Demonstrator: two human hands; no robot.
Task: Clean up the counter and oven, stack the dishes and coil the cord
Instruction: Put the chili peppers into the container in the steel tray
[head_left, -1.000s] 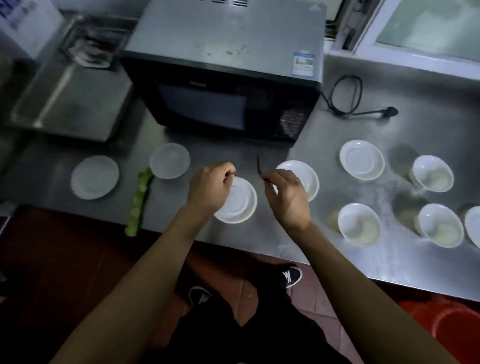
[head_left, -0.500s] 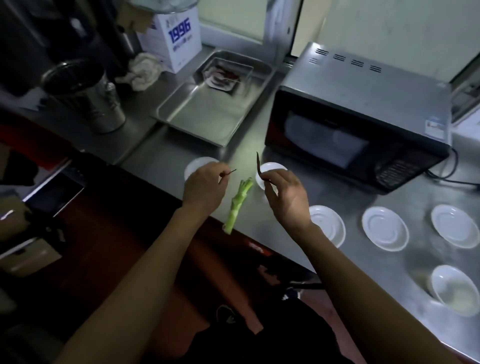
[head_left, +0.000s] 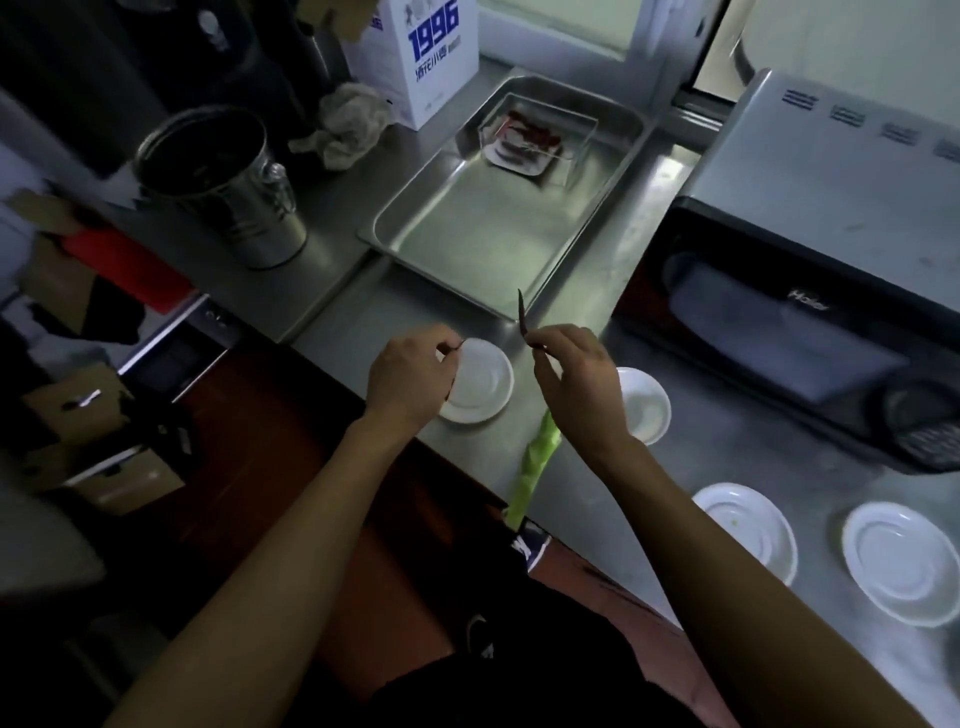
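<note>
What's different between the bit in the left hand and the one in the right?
The left hand pinches a tiny thin scrap that barely shows past the fingertips; the right hand pinches a longer dark red chili that sticks upward, pointed. Both are held above the counter, near the white saucer.

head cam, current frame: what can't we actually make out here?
- Left hand: pinches something thin, too small to identify.
- Clear box in the steel tray: reddish contents blurred.
- Metal bucket: inside too dark.
- Microwave: right part cut off by the frame edge.
- Green stalk: upper end behind the right hand.
</note>
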